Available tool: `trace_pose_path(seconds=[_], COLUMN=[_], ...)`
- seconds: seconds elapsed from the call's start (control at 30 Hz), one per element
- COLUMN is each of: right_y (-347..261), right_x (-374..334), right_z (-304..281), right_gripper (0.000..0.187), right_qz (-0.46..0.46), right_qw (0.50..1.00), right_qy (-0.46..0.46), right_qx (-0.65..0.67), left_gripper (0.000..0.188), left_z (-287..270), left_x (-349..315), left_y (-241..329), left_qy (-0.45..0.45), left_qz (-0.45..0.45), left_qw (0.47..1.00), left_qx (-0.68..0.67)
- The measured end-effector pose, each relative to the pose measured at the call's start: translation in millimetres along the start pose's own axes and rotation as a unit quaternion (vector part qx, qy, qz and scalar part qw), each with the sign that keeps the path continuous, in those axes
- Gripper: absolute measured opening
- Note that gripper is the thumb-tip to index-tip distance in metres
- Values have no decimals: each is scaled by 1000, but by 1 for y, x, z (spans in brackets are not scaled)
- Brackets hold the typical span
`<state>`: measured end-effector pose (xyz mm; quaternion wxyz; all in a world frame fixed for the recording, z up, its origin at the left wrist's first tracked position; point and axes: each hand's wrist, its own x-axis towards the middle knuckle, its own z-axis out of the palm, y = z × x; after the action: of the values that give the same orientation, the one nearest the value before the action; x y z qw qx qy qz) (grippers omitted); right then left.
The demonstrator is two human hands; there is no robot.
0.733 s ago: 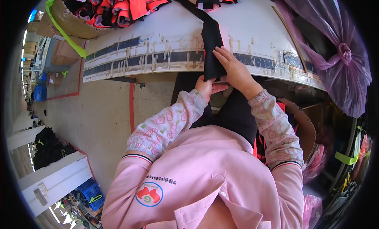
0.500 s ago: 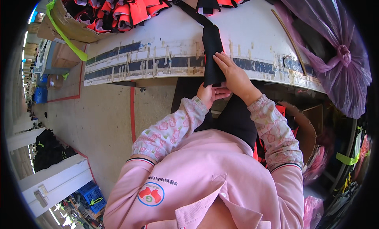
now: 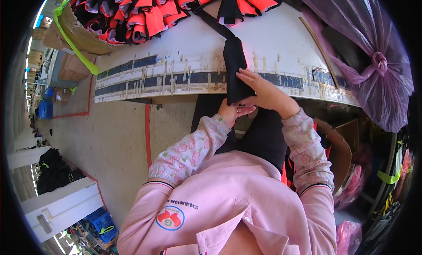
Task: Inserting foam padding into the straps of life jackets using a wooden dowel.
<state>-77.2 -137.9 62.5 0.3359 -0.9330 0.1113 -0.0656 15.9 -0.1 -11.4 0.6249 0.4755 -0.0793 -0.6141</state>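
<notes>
Two hands — one stick

A long, flat black fabric piece lies across the near edge of a white bench marked with dark bands. The person's left hand is at its lower end; the right hand lays extended fingers along its right side. Orange-and-black fabric pieces pile up beyond, and a knotted translucent purple plastic bag hangs at right.
</notes>
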Motion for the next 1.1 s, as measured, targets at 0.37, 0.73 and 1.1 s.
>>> trace_pose_path(seconds=[0.37, 0.73, 1.1], right_y=[36, 88, 178], right_x=[65, 0, -123], right_z=[47, -41, -100], right_gripper=[75, 31, 12], right_qz=[-7, 65, 374], right_qw=[953, 933, 810], right_qy=[180, 345, 212], right_qx=[-245, -85, -400], left_gripper=[30, 32, 39], left_z=[10, -10, 4], left_x=[6, 6, 10], left_y=[0, -14, -19], left_qy=[8, -16, -10], left_qz=[3, 16, 21], left_qw=[1000, 999, 997], left_qx=[0, 43, 76])
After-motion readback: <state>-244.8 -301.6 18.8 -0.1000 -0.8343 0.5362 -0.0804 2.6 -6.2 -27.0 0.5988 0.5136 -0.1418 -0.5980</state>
